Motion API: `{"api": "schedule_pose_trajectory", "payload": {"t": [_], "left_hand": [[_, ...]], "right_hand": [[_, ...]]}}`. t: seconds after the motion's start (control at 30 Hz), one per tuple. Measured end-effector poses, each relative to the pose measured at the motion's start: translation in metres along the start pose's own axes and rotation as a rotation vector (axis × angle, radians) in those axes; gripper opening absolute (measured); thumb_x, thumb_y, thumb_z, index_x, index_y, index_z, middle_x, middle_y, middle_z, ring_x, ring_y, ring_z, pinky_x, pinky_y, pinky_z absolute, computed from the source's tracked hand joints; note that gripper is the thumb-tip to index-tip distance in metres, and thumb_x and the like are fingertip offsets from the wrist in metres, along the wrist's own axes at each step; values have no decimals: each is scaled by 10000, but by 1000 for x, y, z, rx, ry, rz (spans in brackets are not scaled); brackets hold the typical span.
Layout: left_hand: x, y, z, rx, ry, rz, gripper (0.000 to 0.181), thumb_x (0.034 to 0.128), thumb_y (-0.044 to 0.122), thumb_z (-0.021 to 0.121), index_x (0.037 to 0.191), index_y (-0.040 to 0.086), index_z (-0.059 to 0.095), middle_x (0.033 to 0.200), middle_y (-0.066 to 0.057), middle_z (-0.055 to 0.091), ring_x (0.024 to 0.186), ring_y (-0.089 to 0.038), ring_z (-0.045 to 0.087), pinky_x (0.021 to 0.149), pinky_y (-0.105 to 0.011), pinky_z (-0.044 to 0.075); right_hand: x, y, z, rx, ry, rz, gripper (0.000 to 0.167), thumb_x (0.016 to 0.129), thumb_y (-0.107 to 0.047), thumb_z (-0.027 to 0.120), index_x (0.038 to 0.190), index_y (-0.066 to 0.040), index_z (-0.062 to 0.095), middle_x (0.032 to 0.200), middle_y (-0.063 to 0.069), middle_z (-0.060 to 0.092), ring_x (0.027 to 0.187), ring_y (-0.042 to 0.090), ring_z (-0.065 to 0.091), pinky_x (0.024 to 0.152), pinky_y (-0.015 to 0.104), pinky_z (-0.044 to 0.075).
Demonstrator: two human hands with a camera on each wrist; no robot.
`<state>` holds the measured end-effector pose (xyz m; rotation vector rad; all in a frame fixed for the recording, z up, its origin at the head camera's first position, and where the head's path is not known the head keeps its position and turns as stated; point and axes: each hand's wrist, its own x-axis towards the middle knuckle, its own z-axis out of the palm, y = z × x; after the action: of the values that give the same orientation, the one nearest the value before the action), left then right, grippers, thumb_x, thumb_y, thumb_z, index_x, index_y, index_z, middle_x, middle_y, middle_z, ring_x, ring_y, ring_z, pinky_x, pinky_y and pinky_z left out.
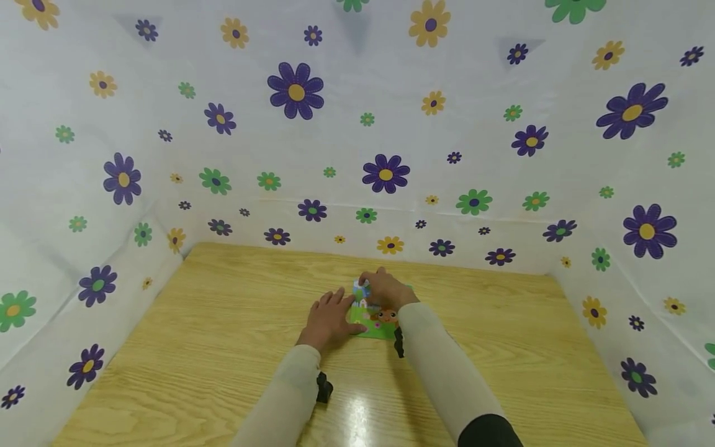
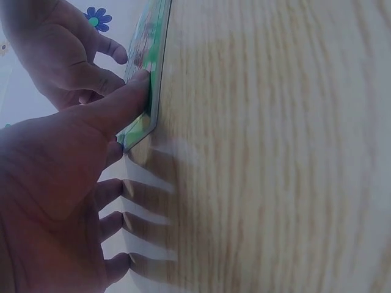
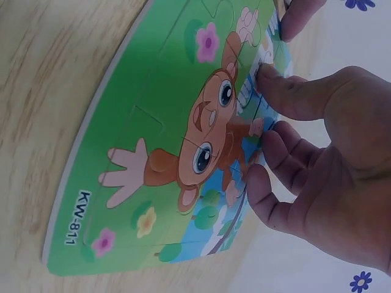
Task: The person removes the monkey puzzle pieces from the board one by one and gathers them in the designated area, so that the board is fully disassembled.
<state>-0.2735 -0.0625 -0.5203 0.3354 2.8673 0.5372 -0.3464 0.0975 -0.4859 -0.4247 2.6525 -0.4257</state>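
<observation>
A jigsaw puzzle (image 3: 146, 116) with a brown monkey on green lies flat on the table, marked KW-811 at one corner. My left hand (image 1: 329, 320) is spread at its left side. In the left wrist view, the left thumb (image 2: 131, 94) rests on the puzzle's near margin and the other fingertips touch down beside it. Over the puzzle's far left part is my right hand (image 1: 388, 290), fingers bent. The right thumb (image 3: 278, 91) touches the board by the white castle, with two fingertips near the monkey's body. The index tip is hidden, so I cannot tell whether it pinches a piece.
The wood-grain table (image 1: 223, 323) reaches back to a white flowered cloth (image 1: 346, 143), which also hangs at both sides. A black wrist mount (image 1: 324, 388) sits on the left sleeve, and another wrist mount (image 1: 399, 343) on the right.
</observation>
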Motion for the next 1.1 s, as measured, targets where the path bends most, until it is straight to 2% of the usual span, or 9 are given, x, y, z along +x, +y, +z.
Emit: {"api": "schedule_pose_trajectory", "payload": {"t": [0.27, 0.47, 0.63, 0.87, 1.1], "left_hand": [[-2, 1, 5, -13, 6, 1, 818, 831, 594, 654, 1499, 207, 386, 1599, -117, 259, 1464, -385, 238, 1157, -609, 216], [-3, 3, 8, -10, -1, 8, 815, 829, 602, 652, 1498, 220, 387, 1599, -114, 260, 1464, -390, 237, 1155, -614, 218], [-1, 5, 9, -7, -9, 16, 815, 830, 605, 648, 1499, 223, 385, 1600, -112, 258, 1465, -386, 238, 1157, -610, 216], [2, 6, 10, 9, -3, 13, 814, 828, 619, 638, 1498, 231, 387, 1603, -99, 256, 1468, -374, 236, 1158, -605, 219], [3, -1, 5, 20, 8, 3, 809, 829, 626, 630, 1498, 240, 386, 1602, -98, 256, 1468, -373, 236, 1157, -602, 224]], "right_hand": [[-1, 1, 3, -92, 9, -45, 445, 916, -209, 679, 1337, -258, 543, 1295, 141, 473, 1095, 265, 522, 898, 471, 518], [-2, 2, 5, -126, 6, -32, 439, 907, -205, 689, 1319, -252, 543, 1268, 127, 486, 1102, 268, 523, 894, 486, 518], [-5, 3, 2, -121, -7, -21, 448, 902, -206, 698, 1316, -234, 529, 1273, 126, 485, 1124, 275, 517, 904, 499, 511], [-2, 8, 2, -101, 27, -32, 496, 890, -191, 709, 1343, -163, 512, 1286, 125, 499, 1165, 278, 527, 978, 473, 485], [6, 13, 14, 13, 118, -37, 461, 898, -166, 694, 1324, -156, 517, 1406, 176, 414, 1278, 336, 454, 989, 470, 481]]}}
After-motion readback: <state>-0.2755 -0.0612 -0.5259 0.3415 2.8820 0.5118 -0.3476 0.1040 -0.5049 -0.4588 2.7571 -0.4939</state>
